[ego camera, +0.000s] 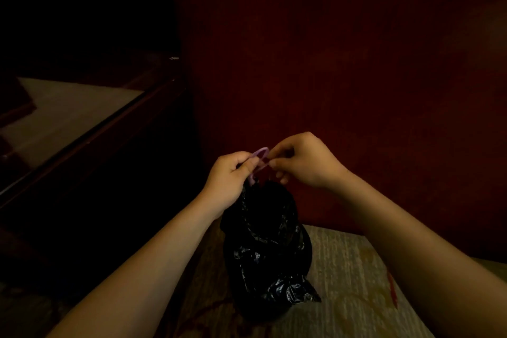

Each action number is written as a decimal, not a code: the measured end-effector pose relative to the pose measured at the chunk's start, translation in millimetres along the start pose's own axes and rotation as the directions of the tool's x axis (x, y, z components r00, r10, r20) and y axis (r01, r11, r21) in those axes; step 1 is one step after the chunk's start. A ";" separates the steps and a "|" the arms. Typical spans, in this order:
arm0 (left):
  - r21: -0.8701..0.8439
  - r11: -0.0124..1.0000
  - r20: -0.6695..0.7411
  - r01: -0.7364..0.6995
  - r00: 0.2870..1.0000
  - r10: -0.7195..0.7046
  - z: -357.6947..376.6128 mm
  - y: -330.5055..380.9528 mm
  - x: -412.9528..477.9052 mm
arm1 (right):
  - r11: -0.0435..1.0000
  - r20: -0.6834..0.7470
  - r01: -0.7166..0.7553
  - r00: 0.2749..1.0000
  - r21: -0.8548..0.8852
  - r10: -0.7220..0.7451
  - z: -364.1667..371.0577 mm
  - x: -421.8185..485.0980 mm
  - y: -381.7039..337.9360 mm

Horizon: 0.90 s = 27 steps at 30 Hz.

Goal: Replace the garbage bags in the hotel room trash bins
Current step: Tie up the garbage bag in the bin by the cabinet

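Two hands on one drawstring: closing the used bag.
Black garbage bag (266, 250) hanging above patterned carpet (348, 269), neck gathered under purple drawstring loop (260, 158). Left hand (230, 181) fingers pinched on loop and neck; right hand (304, 162) fingers pinched on loop's far end. Best pulled apart evenly, neck kept bunched, then knotted tight.

Crinkled glossy black plastic bag (267, 250); woven matt carpet (343, 269).
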<state>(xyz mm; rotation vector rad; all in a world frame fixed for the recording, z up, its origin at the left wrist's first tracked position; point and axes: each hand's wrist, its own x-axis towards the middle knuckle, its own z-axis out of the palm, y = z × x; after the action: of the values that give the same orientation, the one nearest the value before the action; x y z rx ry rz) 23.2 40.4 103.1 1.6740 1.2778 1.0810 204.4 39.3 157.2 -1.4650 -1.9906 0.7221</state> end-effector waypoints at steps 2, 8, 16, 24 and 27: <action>0.035 0.995 -0.025 0.093 0.995 -0.092 0.7 -1.7 3.0 | 0.992 -0.002 0.002 1.000 -0.127 -0.002 -1.8 -2.3 2.7; 0.103 0.962 0.018 0.253 0.966 -0.256 11.0 6.0 7.3 | 0.961 0.086 0.087 0.994 -0.264 -0.066 0.3 -9.3 -5.8; -0.098 0.936 0.524 0.337 0.817 -0.239 8.9 9.8 7.7 | 0.987 0.022 0.081 0.997 -0.140 -0.079 3.9 -4.6 -7.2; -0.073 0.976 0.414 0.204 0.897 -0.157 18.9 2.8 6.4 | 0.995 0.066 0.101 0.993 -0.011 -0.100 1.6 1.2 -4.1; -0.112 0.969 0.376 0.220 0.912 -0.163 19.7 4.2 8.0 | 0.986 -0.020 0.104 0.995 0.134 -0.103 1.5 0.9 2.9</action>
<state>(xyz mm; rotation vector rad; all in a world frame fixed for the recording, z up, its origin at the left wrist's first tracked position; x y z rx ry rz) 44.1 45.9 101.3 1.5107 1.0631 0.6901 204.9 40.7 154.2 -1.2754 -1.9520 0.7831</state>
